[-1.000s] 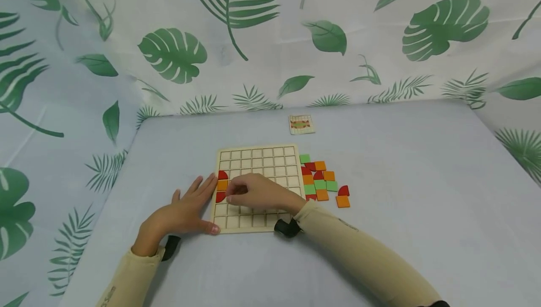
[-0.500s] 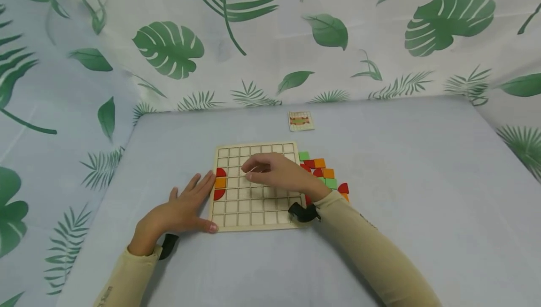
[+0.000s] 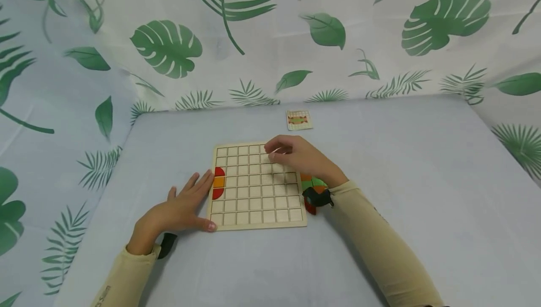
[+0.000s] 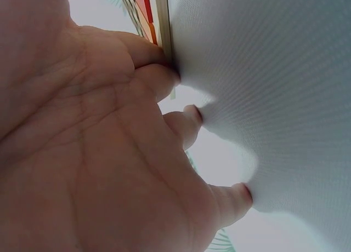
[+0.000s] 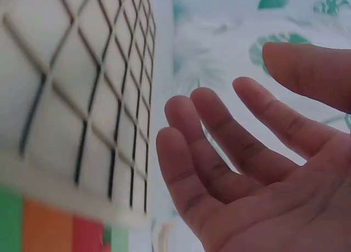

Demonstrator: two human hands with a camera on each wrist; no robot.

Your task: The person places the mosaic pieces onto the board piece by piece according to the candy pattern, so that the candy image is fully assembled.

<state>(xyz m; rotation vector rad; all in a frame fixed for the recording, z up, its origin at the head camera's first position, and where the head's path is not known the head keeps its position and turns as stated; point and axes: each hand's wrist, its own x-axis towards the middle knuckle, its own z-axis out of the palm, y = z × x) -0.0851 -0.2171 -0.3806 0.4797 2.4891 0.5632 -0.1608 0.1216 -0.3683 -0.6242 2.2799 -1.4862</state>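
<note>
A wooden grid board (image 3: 255, 194) lies flat on the table. Along its left column sit two red quarter-round tiles (image 3: 219, 172) with an orange square tile (image 3: 219, 182) between them. My left hand (image 3: 179, 211) rests spread at the board's left edge, fingertips and thumb touching it; in the left wrist view its other fingertips press on the cloth. Over the board's upper right part hovers my right hand (image 3: 302, 157), fingers loosely bent and holding nothing, as the right wrist view (image 5: 263, 148) of the hand confirms. Loose coloured tiles (image 3: 307, 184) at the board's right side are partly hidden beneath the right arm.
A small pattern card (image 3: 299, 120) lies behind the board, showing a red, orange and green design on a grid. A pale cloth (image 3: 401, 166) covers the table, and a leaf-print curtain (image 3: 262, 39) stands behind and at the sides.
My right hand has lifted from beside the left-column tiles and moved right and away across the board, now covering much of the loose tiles. The left hand stays at the board's edge.
</note>
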